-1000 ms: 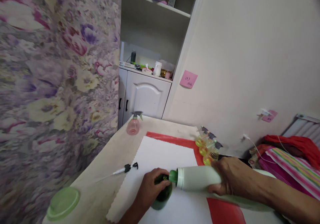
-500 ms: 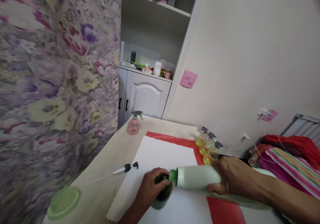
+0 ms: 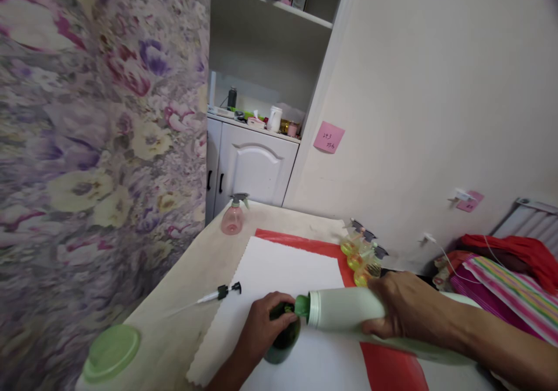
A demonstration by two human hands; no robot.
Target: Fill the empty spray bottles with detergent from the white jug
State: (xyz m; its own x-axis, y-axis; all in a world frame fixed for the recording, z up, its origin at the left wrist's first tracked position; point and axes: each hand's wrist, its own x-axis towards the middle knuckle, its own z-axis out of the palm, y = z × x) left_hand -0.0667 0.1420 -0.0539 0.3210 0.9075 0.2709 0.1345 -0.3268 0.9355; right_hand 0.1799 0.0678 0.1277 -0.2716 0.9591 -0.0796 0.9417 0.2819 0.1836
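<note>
My left hand (image 3: pixel 269 322) is closed around the neck of a dark green bottle (image 3: pixel 283 344), which stands on a white sheet (image 3: pixel 288 263). My right hand (image 3: pixel 396 307) grips a large pale green bottle (image 3: pixel 340 309), tipped on its side. Its green spout (image 3: pixel 301 306) meets the mouth of the dark bottle, beside my left fingertips. Whether liquid is flowing I cannot make out. Left of the sheet, a black pump head (image 3: pixel 226 290) with a white tube lies on the table. A round light green lid (image 3: pixel 111 353) is at the near left.
A pink spray bottle (image 3: pixel 233 218) stands at the table's far left. Several spray bottles with yellow liquid (image 3: pixel 360 257) stand at the right edge of the red sheet (image 3: pixel 296 239). A floral curtain (image 3: pixel 104 147) hangs on the left; a white cabinet (image 3: pixel 257 164) is behind the table.
</note>
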